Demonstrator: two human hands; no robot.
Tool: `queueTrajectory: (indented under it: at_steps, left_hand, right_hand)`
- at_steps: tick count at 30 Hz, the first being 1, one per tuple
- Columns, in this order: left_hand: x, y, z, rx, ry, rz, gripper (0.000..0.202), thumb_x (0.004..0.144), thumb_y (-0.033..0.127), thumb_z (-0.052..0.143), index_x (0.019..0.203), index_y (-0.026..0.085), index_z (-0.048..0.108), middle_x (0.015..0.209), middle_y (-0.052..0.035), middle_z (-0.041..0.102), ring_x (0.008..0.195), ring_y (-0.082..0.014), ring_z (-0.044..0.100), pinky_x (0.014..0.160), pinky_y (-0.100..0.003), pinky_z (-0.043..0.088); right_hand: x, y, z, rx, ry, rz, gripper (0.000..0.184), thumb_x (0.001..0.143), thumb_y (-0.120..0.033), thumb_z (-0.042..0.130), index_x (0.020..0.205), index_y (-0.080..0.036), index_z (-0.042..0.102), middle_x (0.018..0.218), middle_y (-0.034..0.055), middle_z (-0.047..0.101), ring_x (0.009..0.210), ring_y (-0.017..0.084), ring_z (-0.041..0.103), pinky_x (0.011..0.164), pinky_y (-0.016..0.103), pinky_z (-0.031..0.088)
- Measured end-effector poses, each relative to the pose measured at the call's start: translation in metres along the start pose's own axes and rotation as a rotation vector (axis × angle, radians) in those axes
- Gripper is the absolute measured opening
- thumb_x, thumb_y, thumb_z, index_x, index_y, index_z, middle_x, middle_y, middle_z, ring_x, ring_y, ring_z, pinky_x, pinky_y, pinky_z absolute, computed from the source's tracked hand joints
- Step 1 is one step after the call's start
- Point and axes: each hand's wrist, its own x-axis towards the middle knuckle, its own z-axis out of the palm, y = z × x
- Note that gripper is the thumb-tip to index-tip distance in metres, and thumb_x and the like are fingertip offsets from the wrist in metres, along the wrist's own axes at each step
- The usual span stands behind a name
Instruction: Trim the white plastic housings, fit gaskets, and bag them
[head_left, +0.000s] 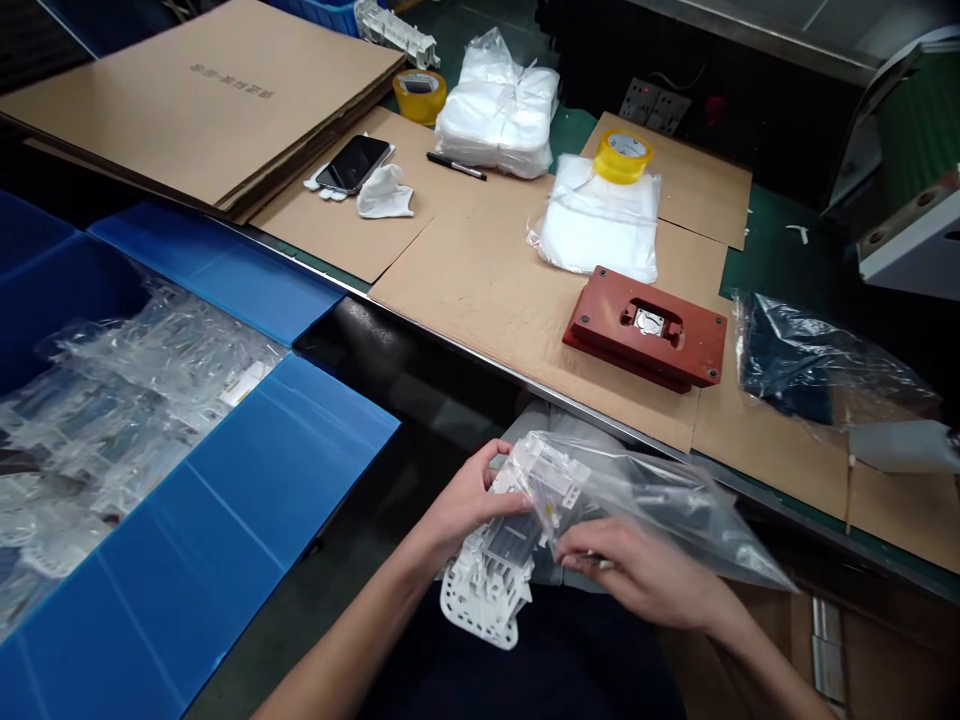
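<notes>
**White Part at a Clear Bag's Mouth**

The left hand (469, 497) grips a white moulded plastic part (491, 575), its top end at the mouth of a clear plastic bag (675, 510) held by the right hand (637, 570). Bagged parts (127, 400) fill a blue bin (300, 440) at 10 o'clock; a red fixture (645, 330) sits on the cardboard-covered surface (480, 310) at 12 o'clock.

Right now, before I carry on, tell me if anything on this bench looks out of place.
A smartphone lies on a cardboard sheet beside crumpled white cloth, away from the left hand and right hand, which hold a white plastic part at a clear plastic bag. A phone looks out of place there.
</notes>
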Motion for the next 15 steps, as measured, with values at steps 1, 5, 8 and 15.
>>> queueTrajectory:
  at_steps: [1,5,8,15]
  left_hand:
    - [0.0,-0.004,0.003,-0.033,0.057,0.016,0.058,0.067,0.033,0.085,0.113,0.02,0.053,0.084,-0.0027,0.071,0.067,-0.019,0.065,0.06,-0.027,0.051]
    - [0.003,-0.017,0.005,-0.138,0.261,0.043,0.043,0.084,0.053,0.069,0.106,0.016,0.061,0.081,-0.0034,0.07,0.066,-0.0149,0.063,0.061,-0.023,0.05]
    - [0.002,-0.024,-0.006,-0.232,0.324,0.0,0.047,0.094,0.057,0.052,0.091,0.012,0.064,0.072,-0.0062,0.067,0.06,-0.014,0.06,0.058,-0.025,0.05]
    - [-0.01,-0.021,-0.024,-0.247,0.334,-0.007,0.024,0.084,0.033,0.071,0.094,0.011,0.069,0.085,-0.0101,0.071,0.069,-0.0151,0.065,0.067,-0.026,0.054]
  right_hand:
    - [0.003,-0.001,0.008,0.048,0.0,-0.035,0.023,0.092,-0.01,0.049,0.096,-0.023,0.068,0.091,0.0023,0.072,0.082,0.018,0.065,0.077,0.028,0.047]
    - [0.011,-0.012,0.03,0.118,0.089,-0.075,0.031,0.096,-0.026,0.059,0.126,-0.024,0.057,0.099,0.0032,0.071,0.085,0.018,0.066,0.079,0.028,0.05]
    - [0.011,-0.016,0.039,-0.005,0.106,-0.078,0.066,0.085,-0.045,0.074,0.141,-0.026,0.044,0.119,0.0089,0.065,0.098,0.025,0.066,0.082,0.035,0.053]
    - [0.014,-0.002,0.05,0.01,0.205,-0.094,0.01,0.09,-0.013,0.057,0.095,-0.022,0.059,0.123,0.0116,0.054,0.099,0.023,0.064,0.083,0.035,0.055]
